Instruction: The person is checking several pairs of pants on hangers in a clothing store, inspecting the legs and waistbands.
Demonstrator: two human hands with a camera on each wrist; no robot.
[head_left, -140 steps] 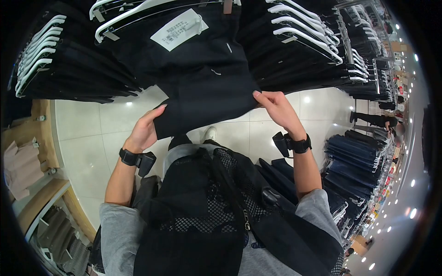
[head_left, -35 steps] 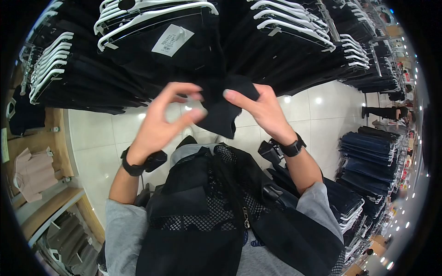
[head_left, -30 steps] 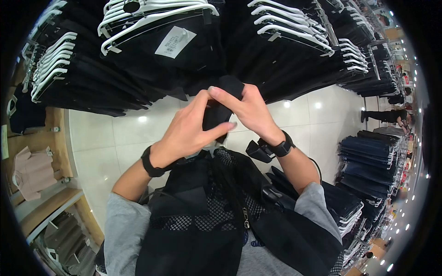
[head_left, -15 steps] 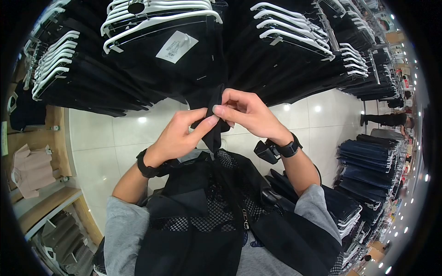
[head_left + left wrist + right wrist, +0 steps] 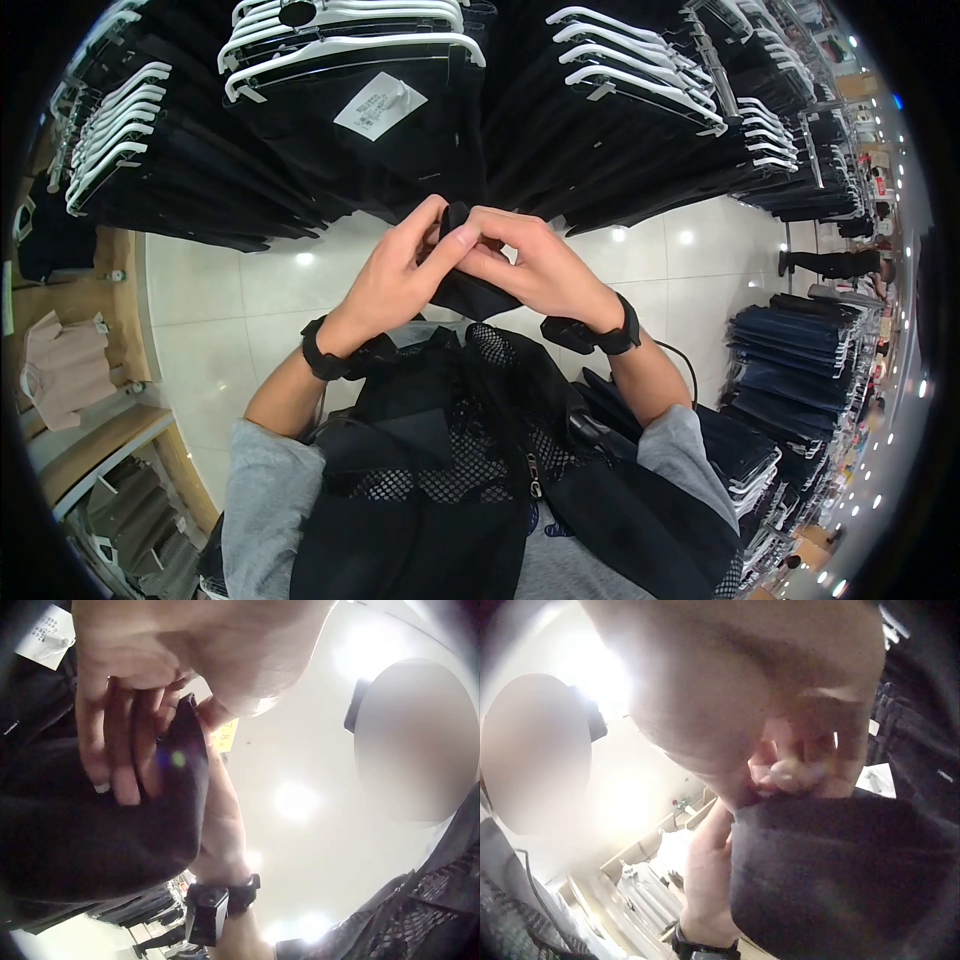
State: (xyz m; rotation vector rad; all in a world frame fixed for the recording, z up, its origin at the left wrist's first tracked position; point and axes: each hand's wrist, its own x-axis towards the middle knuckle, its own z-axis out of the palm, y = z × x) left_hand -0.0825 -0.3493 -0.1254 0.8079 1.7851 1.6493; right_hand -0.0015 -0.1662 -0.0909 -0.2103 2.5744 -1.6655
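Note:
Black trousers (image 5: 472, 297) hang from a white hanger (image 5: 350, 46) in front of me, a white printed tag (image 5: 378, 108) near the waist. At their lower end both hands meet on the bunched cloth. My left hand (image 5: 390, 280) pinches the fabric between thumb and fingers; in the left wrist view its fingers lie over the dark cloth (image 5: 105, 840). Close against it, my right hand (image 5: 550, 268) grips the same edge with its thumb and curled fingers. The right wrist view shows a straight band of the cloth (image 5: 832, 870) below that hand.
More black garments (image 5: 590, 150) on white hangers fill racks to both sides. Dark blue jeans (image 5: 790, 350) hang at the right. Wooden shelving (image 5: 130, 300) with a pale pink top (image 5: 68, 370) stands left. A person in black (image 5: 840, 264) is far right. Pale floor tiles (image 5: 200, 290) lie below.
The trouser end was stretched wide between the hands. The left hand let go, came across to the right and took hold again; now both hands bunch the cloth close together.

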